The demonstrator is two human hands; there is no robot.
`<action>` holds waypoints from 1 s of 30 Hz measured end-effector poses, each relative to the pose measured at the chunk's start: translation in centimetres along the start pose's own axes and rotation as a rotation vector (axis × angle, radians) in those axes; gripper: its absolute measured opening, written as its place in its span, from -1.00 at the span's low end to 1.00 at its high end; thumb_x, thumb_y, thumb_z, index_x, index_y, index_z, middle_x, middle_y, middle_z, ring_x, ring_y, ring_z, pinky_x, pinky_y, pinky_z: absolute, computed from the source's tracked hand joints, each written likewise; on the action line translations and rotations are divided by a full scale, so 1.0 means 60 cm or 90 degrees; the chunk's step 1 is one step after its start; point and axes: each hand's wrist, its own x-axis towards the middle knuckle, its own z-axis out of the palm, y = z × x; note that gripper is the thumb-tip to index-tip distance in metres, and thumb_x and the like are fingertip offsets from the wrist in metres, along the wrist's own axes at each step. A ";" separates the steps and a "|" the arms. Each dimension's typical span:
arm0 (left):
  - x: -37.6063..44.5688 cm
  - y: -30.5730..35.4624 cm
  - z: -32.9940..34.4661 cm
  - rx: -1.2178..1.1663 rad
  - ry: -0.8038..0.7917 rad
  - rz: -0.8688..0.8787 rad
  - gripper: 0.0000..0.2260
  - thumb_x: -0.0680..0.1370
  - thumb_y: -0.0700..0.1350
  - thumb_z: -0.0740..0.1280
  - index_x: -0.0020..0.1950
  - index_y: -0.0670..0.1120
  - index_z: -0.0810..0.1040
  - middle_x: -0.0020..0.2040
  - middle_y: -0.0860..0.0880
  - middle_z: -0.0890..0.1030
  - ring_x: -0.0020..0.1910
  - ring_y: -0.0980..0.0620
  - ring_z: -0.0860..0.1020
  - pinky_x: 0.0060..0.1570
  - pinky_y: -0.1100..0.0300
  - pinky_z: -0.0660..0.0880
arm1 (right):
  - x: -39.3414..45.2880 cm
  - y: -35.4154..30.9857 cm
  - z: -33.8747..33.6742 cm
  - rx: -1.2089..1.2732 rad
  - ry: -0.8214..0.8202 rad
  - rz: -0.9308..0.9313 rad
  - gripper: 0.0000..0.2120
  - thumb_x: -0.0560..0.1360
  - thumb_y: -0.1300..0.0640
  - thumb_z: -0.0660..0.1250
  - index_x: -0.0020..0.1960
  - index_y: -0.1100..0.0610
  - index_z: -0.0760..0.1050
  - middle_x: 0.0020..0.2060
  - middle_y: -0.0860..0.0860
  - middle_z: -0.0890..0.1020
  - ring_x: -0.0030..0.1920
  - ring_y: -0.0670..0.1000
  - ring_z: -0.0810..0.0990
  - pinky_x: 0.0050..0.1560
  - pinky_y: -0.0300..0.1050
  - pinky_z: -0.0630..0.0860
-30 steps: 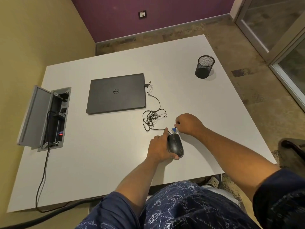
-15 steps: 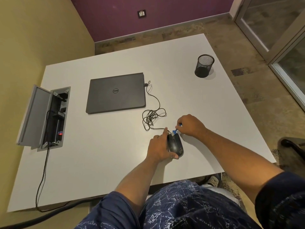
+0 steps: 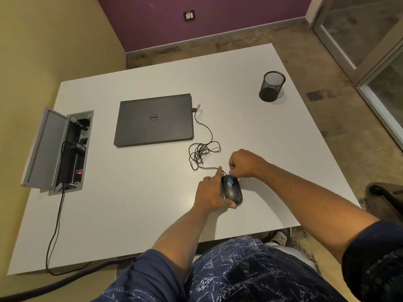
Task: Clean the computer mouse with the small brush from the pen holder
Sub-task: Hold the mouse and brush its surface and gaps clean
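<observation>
A black wired computer mouse (image 3: 233, 192) lies on the white table (image 3: 135, 205) near its front edge. My left hand (image 3: 209, 192) grips the mouse from its left side, thumb at the rear and index finger stretched along the front. My right hand (image 3: 243, 163) is closed on a small blue brush (image 3: 230, 181), whose tip rests on the front top of the mouse. Most of the brush is hidden inside the fist. The black mesh pen holder (image 3: 271, 86) stands at the far right of the table and looks to hold nothing.
A closed grey laptop (image 3: 154, 120) lies at mid-table, with the mouse cable (image 3: 202, 149) coiled between it and the mouse. An open floor-box style cable hatch (image 3: 63, 149) sits at the table's left edge, a cord hanging from it. A chair arm (image 3: 383, 195) shows at right.
My right hand has drawn the brush from in front of the mouse back onto its front top surface. My left hand and the mouse have stayed in place.
</observation>
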 end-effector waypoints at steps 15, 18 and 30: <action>-0.001 -0.006 0.005 -0.006 0.008 0.001 0.29 0.15 0.37 0.61 0.66 -0.11 0.03 0.47 -0.04 0.45 0.39 -0.14 0.44 0.30 -0.05 0.40 | 0.000 0.027 0.020 0.159 0.042 0.025 -0.83 0.40 0.12 0.44 -0.24 0.23 0.66 -0.28 0.13 0.70 -0.26 0.07 0.58 -0.24 -0.04 0.49; -0.002 -0.007 0.006 -0.008 0.007 -0.004 0.29 0.16 0.37 0.60 0.66 -0.11 0.00 0.49 -0.04 0.42 0.41 -0.13 0.41 0.33 -0.06 0.38 | -0.002 0.028 0.027 0.148 0.023 0.008 -0.82 0.45 0.10 0.45 -0.18 0.23 0.68 -0.23 0.11 0.72 -0.15 0.14 0.65 -0.12 0.04 0.57; -0.003 -0.007 0.006 -0.013 0.009 -0.007 0.31 0.16 0.34 0.62 0.67 -0.09 -0.04 0.47 -0.05 0.44 0.38 -0.13 0.42 0.31 -0.05 0.40 | -0.005 0.020 0.038 0.118 0.026 -0.017 -0.81 0.49 0.03 0.44 -0.11 0.16 0.69 -0.20 0.06 0.71 -0.14 0.09 0.64 -0.08 0.01 0.57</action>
